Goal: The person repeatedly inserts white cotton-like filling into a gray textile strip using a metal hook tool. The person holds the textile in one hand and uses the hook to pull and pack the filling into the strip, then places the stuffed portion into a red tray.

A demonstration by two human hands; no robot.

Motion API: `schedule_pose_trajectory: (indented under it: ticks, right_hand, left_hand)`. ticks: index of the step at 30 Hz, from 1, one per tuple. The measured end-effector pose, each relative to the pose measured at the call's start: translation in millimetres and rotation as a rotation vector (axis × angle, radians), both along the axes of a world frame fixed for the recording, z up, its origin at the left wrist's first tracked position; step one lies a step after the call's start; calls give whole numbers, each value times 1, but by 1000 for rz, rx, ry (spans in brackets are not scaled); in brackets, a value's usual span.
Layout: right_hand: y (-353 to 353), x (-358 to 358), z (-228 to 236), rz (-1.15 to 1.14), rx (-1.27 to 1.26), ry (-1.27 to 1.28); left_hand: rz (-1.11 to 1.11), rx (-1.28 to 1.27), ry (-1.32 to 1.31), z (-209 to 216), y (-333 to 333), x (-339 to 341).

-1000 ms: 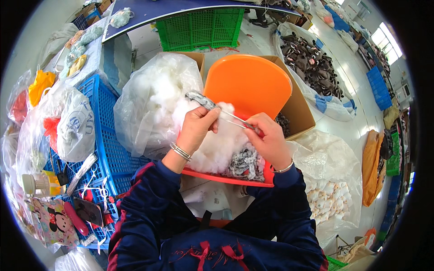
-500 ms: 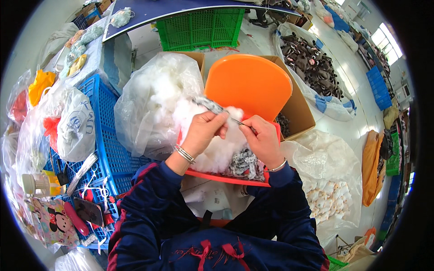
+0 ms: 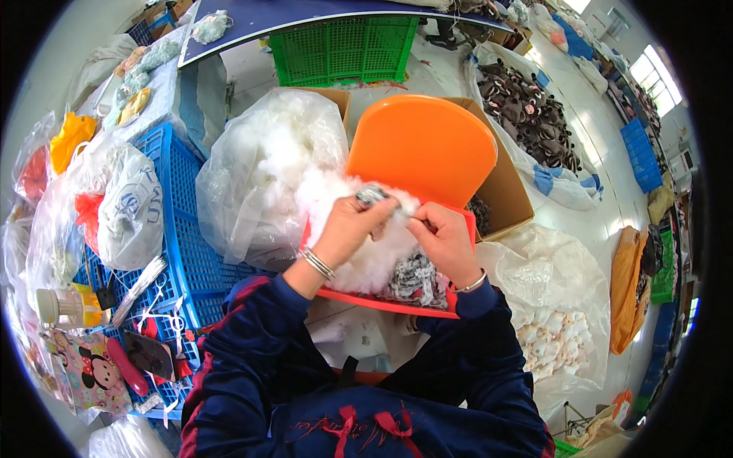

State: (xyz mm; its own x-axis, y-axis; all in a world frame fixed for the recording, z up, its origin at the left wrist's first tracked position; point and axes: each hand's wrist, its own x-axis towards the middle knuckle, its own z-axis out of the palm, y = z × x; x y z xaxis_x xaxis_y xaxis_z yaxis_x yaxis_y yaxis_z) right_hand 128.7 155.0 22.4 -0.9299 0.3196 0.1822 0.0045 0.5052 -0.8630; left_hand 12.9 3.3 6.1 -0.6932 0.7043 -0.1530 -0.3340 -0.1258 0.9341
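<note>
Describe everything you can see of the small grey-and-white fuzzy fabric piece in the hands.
The small grey-and-white fuzzy fabric piece looks mottled, soft and plush-like. The left hand pinches it above loose, fluffy white stuffing. One end shows beyond the fingers, which hide the rest. The right hand is close by; whether it touches the piece is unclear.

Navy top (image 3: pixel 252 343) w/ maroon slv stripes (image 3: pixel 200 382), silver bangles (image 3: pixel 317 262), red bows (image 3: pixel 347 424)

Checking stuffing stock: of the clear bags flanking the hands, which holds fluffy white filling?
The bag left of the orange panel, filled with white fluff; the other bag, at right, holds small whitish pieces.
</note>
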Motion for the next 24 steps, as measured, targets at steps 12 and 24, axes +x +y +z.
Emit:
schedule_pose_trajectory:
  ticks: [12,24]
  right_hand:
    - [6,1,10,38,115,51]
    - [-3,-4,-2,62,-307,-182]
  left_hand:
    - [22,36,14,2,-9,-14]
    - [14,-131,33,-14,-3,-12]
